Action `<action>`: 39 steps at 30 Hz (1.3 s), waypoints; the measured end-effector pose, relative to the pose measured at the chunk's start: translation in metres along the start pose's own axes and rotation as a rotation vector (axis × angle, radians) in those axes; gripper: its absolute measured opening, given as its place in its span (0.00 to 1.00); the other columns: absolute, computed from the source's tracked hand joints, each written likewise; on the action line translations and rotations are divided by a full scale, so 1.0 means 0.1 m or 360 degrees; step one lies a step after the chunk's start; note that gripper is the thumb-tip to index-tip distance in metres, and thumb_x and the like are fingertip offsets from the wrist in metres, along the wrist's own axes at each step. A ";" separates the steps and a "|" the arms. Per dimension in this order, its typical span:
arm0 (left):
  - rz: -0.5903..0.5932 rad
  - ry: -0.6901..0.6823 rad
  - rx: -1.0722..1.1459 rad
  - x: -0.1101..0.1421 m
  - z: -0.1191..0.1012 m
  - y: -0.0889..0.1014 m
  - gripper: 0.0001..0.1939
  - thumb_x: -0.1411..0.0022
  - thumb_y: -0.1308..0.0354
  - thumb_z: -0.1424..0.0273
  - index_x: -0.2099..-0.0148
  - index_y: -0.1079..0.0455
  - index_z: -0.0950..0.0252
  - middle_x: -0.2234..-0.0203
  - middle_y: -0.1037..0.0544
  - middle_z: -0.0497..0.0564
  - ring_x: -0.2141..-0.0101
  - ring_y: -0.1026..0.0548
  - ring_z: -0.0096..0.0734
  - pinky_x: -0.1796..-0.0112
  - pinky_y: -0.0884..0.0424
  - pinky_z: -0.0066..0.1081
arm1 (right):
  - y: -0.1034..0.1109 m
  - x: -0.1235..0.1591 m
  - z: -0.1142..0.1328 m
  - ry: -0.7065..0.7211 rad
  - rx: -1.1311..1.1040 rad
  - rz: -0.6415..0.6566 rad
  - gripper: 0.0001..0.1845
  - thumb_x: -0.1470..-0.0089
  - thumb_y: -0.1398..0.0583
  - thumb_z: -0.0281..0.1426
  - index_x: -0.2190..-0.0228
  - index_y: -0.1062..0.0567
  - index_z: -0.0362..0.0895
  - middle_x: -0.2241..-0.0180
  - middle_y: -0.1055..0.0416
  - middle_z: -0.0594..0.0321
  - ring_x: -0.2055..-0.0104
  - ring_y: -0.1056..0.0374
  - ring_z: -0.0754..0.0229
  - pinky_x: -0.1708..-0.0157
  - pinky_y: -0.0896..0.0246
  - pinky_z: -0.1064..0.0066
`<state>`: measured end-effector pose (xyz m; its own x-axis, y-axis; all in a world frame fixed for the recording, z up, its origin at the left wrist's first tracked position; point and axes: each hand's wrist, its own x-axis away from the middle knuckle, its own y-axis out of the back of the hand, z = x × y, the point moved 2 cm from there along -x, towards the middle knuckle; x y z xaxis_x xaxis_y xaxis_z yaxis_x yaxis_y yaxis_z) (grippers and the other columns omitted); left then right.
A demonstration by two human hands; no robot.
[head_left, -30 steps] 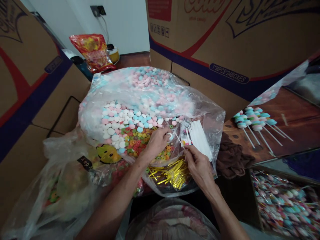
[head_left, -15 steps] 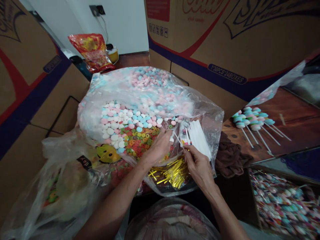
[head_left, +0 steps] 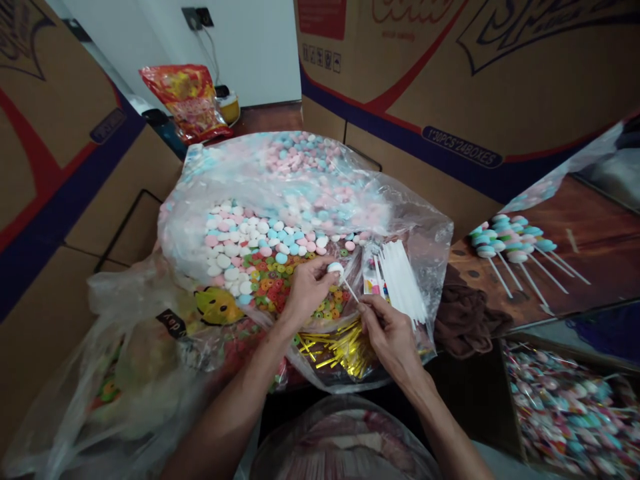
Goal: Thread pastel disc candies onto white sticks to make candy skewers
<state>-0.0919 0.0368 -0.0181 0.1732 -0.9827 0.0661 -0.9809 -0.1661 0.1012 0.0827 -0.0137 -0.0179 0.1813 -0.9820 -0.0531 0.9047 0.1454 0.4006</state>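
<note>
My left hand (head_left: 309,287) pinches a white and pale blue marshmallow (head_left: 335,269) between thumb and fingers. A thin white stick (head_left: 351,291) meets the marshmallow at its upper end; my right hand (head_left: 384,328) grips the lower end. Whether the stick has pierced it cannot be made out. Behind the left hand spread pink, white and blue marshmallows (head_left: 240,243). Small ring-shaped gummies (head_left: 275,287) in red, green and yellow lie around its fingers. A bundle of white sticks (head_left: 403,280) rests beyond my right hand, and gold twist ties (head_left: 350,350) lie between my forearms.
Finished-looking marshmallow skewers (head_left: 515,240) lie on the table at right. Below them stands a box of wrapped sweets (head_left: 575,407). A brown cloth (head_left: 467,313) sits near the table edge. Large cartons (head_left: 400,67) wall the back, with a red packet (head_left: 187,100) at back left.
My left hand has risen slightly from the gummies and turned, bringing the marshmallow into clear view at the stick's tip. My right hand has shifted slightly left, still gripping the stick.
</note>
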 end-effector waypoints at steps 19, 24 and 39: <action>-0.0018 -0.0042 0.0033 0.05 0.06 0.00 0.15 0.50 0.36 0.74 0.57 0.21 0.67 0.64 0.17 0.53 0.66 0.20 0.33 0.61 0.24 0.32 | 0.00 -0.05 0.05 -0.0107 -0.0046 0.0031 0.19 0.41 0.44 0.38 0.58 0.19 0.41 0.82 0.33 0.64 0.76 0.36 0.60 0.78 0.42 0.73; -0.0074 -0.0226 -0.0345 0.11 0.05 -0.03 0.13 0.46 0.39 0.75 0.57 0.21 0.65 0.62 0.17 0.53 0.65 0.21 0.33 0.61 0.25 0.32 | -0.06 -0.10 0.09 -0.0121 -0.0109 -0.0020 0.18 0.42 0.45 0.37 0.63 0.19 0.40 0.79 0.30 0.62 0.77 0.37 0.61 0.79 0.44 0.73; 0.0286 -0.0383 -0.0667 0.31 -0.17 -0.14 0.20 0.41 0.47 0.80 0.49 0.24 0.65 0.53 0.20 0.55 0.53 0.23 0.36 0.50 0.29 0.35 | -0.14 -0.30 0.06 -0.0098 -0.0098 -0.0112 0.15 0.42 0.46 0.36 0.78 0.32 0.44 0.81 0.40 0.68 0.77 0.44 0.64 0.76 0.49 0.74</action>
<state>-0.0710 0.0101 -0.0008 -0.0684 -0.9920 -0.1066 -0.8651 0.0057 0.5016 0.0619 0.0127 -0.0167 0.0944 -0.9953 -0.0221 0.9366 0.0813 0.3408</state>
